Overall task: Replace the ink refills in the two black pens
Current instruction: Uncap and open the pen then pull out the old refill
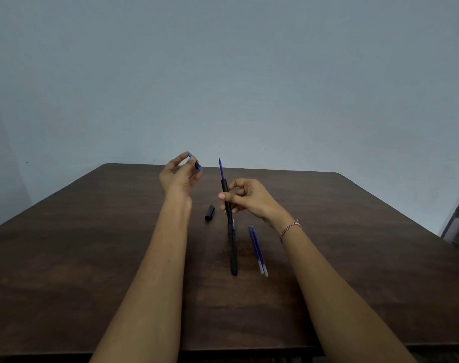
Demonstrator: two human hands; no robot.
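Dark brown wood forms the square table [92, 258] that fills the lower view, with both bare forearms reaching over its near edge. Nearest on the tabletop lies a slim black pen [233, 255], pointing away from the person. Just to its right, two thin purple ink refills [257, 251] with clear ends lie side by side, touching each other. A red-and-white thread bracelet [290, 230] sits on the right wrist.

Farther on, between the two arms, a short black pen cap [210, 213] lies alone on the wood. The right hand [249, 199] grips a black pen barrel [225, 187], thumb on its left side and curled fingers on its right, holding it nearly upright above the table. The barrel's lower end runs in line with the lying pen, and whether the two touch cannot be told. A purple refill [221, 170] sticks out of the barrel's top, its fine tip pointing up.

To the left and a little farther, the left hand [177, 176] is raised off the table and pinches a small blue-and-black pen tip piece [197, 165] between thumb and fingertips, apart from the barrel. Beyond the table's far edge stands a plain pale grey-blue wall [223, 74].
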